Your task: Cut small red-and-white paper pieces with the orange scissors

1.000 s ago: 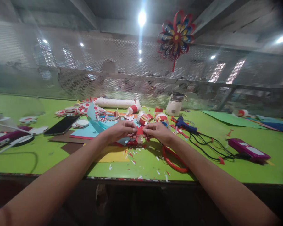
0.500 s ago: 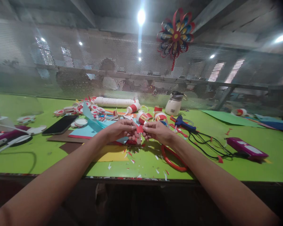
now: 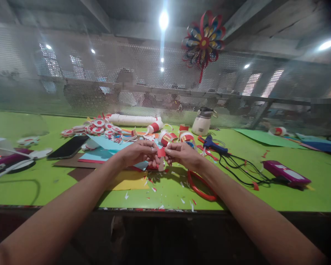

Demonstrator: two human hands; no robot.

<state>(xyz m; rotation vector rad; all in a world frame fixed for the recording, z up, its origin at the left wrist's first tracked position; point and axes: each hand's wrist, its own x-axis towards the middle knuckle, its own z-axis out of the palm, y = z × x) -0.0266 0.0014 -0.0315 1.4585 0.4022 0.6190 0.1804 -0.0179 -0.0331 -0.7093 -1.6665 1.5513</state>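
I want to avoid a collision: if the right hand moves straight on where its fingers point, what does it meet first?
The right hand pinches the red paper; straight on, it would probably meet the left hand first, which holds the same paper.

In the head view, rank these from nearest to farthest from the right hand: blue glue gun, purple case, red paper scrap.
1. Red paper scrap: pinched at the fingertips of the right hand, centre.
2. Blue glue gun: just to its right, slightly behind.
3. Purple case: far to the right.
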